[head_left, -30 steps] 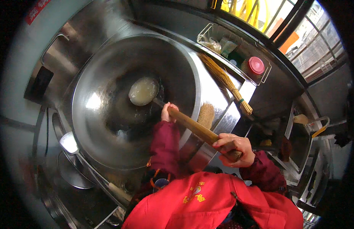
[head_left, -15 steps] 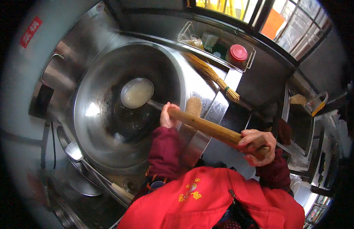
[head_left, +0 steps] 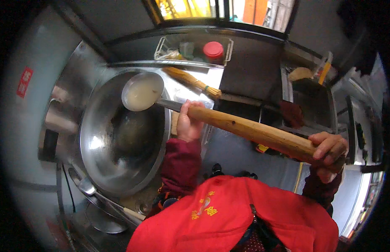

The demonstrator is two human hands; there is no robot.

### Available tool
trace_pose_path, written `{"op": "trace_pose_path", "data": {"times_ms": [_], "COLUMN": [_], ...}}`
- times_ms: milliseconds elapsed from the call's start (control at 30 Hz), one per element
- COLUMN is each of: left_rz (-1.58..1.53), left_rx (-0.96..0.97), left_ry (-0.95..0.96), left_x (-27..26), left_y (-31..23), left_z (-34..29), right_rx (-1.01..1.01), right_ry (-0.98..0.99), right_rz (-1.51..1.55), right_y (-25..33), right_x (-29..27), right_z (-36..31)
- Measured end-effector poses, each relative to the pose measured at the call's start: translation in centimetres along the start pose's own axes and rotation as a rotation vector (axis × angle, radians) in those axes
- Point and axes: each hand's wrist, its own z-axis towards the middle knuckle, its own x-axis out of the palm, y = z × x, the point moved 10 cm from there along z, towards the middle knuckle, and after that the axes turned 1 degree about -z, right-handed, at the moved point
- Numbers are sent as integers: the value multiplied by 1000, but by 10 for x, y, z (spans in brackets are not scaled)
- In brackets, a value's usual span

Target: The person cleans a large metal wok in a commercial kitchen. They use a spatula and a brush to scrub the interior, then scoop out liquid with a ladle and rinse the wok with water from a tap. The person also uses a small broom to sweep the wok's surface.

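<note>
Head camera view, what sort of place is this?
Probably a commercial kitchen: there's a very large wok set in a metal counter, a ladle with a long wooden handle, and a bundled-stick brush lying beside the wok.

On the red rectangular sign (head_left: pixel 25 82) on the pale grey wall (head_left: pixel 30 130), two white Chinese characters; on the red cloth garment (head_left: pixel 241 206), yellow Chinese characters (head_left: pixel 210 211) around a pale emblem (head_left: pixel 206 204).

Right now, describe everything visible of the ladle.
The ladle has a thick wooden handle, a metal neck and a round, upward-facing metal bowl holding cloudy, pale liquid. It slants, bowl appearing above the wok, handle running down to the right. The left hand grips beside the neck, the right hand near the handle's end.
</note>
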Motion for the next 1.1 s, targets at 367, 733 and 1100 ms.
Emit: {"op": "trace_pose_path", "data": {"times_ms": [367,733,1100], "left_rz": [-139,80,378], "left_rx": [-441,-757,-927], "left_ry": [86,210,239], "left_x": [91,133,130], "left_y": [220,406,502], "left_z": [-39,-86,-108], "right_rx": [-93,-59,-21], "right_ry": [-106,-351,-910], "right_rz": [-300,-508,-721], "right_y": [150,243,258], "right_x": [-86,-118,-145], "right_z": [-115,-237,-358]}}
